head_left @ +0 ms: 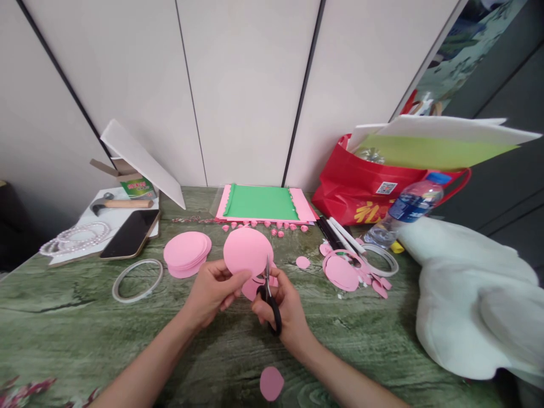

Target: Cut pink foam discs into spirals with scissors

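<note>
- Left hand (pixel 212 292): pinching a pink paper circle (pixel 247 249) above the table (pixel 204 362), thumb on top.
- Right hand (pixel 285 309): gripping scissors (pixel 275 317), blades at the circle's right edge.
- Red bag (pixel 348 187): white and yellow-green sheets (pixel 437 152) projecting from its mouth.
- Bottle (pixel 410 205): blue-capped, before the bag; contents unclear.
- Box (pixel 139 188): flaps raised, behind the hammer (pixel 127 204); interior hidden.

Head-worn view, facing forward, downward, over table (pixel 208 362)
</note>
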A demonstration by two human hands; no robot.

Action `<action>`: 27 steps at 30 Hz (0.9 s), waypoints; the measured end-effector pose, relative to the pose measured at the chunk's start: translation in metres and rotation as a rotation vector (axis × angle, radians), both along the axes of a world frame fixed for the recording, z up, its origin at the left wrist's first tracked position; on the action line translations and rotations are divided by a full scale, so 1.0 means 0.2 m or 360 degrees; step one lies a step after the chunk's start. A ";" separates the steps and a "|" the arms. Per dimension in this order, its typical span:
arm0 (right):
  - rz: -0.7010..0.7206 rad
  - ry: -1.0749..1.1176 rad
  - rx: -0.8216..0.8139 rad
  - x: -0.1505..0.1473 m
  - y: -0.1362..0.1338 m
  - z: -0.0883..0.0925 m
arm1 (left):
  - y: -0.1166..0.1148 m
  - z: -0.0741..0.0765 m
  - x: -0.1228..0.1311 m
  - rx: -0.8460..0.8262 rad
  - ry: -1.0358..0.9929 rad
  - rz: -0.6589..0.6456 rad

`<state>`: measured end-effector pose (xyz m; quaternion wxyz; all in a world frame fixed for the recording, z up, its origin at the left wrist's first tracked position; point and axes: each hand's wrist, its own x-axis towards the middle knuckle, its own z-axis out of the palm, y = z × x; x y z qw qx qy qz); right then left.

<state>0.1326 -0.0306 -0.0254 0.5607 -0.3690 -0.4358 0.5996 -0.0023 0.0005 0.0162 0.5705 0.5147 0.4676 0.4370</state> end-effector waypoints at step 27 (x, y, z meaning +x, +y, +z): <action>0.0131 0.0035 0.0007 0.00 -0.01 -0.04 | -0.01 -0.01 0.01 -0.0133 -0.0128 -0.0069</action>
